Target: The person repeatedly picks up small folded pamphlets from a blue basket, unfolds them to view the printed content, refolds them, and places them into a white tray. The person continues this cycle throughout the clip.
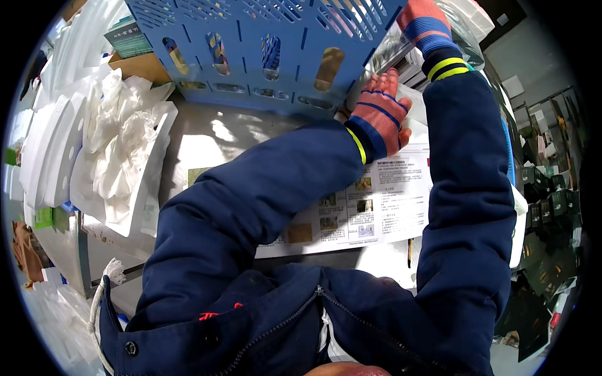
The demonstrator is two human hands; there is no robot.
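Note:
My left hand (380,111), in an orange glove with blue stripes, lies palm down with its fingers stretched out, at the near right corner of a blue slotted plastic basket (244,94). Under and beside its wrist is a printed sheet (398,188) with small photos and text. Farther up, my right hand (427,24), gloved alike, is beside the basket's upper right edge. Its fingers are hardly visible, so whether it grips anything cannot be told. Between the two hands, a stack of papers or flat packs (412,70) shows in part.
On the left, white foam trays (53,150) stand near a white container (153,141) of crumpled white wrapping. A cardboard box (141,67) touches the basket's left side. Clear plastic wrap (467,41) lies beyond my right wrist. Dark goods (545,207) fill shelving at the right.

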